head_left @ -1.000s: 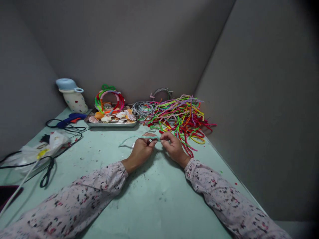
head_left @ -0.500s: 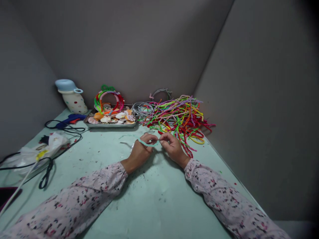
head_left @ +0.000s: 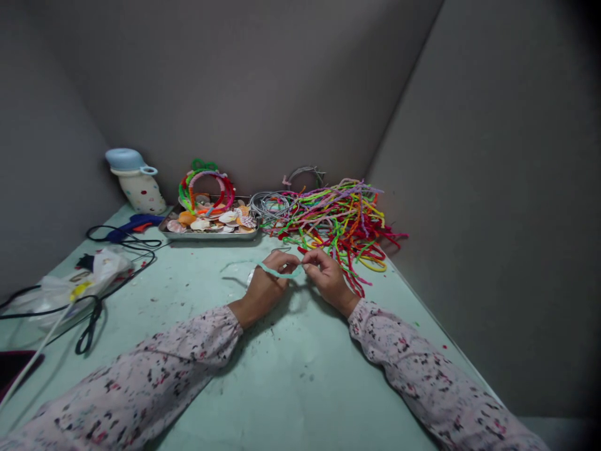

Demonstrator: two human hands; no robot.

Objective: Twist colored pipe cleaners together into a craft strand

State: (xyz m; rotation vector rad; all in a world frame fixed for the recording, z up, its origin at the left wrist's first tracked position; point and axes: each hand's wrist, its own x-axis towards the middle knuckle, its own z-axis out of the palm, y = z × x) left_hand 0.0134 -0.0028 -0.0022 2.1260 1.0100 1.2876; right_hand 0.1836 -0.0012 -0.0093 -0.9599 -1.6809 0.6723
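Note:
My left hand [head_left: 267,282] and my right hand [head_left: 327,275] meet over the middle of the pale green table [head_left: 291,376]. Both are closed in a pinch on a light green pipe cleaner [head_left: 280,273] that runs between them and curves across my left hand's fingers. A thin band or wire [head_left: 239,270] trails off to the left from my left hand; what it is I cannot make out. Just beyond my right hand lies a heap of coloured pipe cleaners [head_left: 340,216].
A metal tray [head_left: 209,233] of shells with wrapped hoops [head_left: 206,188] stands at the back. Grey wire coils [head_left: 270,203] lie beside it. At the left are a spotted bottle [head_left: 138,181], a blue glue gun [head_left: 131,225], black cables, scissors [head_left: 89,329] and a plastic bag [head_left: 70,285]. Grey walls enclose the table.
The green pipe cleaner has come up from the table and now lies stretched between both hands. My left hand has turned slightly. The arms have hardly shifted.

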